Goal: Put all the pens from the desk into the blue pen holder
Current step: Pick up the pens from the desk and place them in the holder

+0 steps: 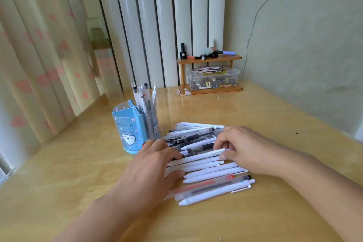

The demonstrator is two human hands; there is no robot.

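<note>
Many slim plastic pens [208, 165], mostly white with some clear and black-barrelled ones, lie in a loose row on the glossy yellow wooden desk [275, 133], their long axes running left to right with a slight tilt, tips mostly toward the left. Both hands frame the heap at its two ends. The left hand [157, 165], wearing a gold ring, rests palm down with fingers spread narrowly over the pen tips, gripping nothing clearly. The right hand [237, 149] curls its fingers onto the clip ends of the middle pens, thumb tucked beneath; whether it has one pinched cannot be told. The blue translucent pen holder [130, 129], printed with a white cartoon creature, stands upright just beyond the left hand, near the row's left end, already holding several pens in its rear compartment. Judging from this, the left hand is nearer the holder, so a pen lifted must swing upright and travel leftward and away.
</note>
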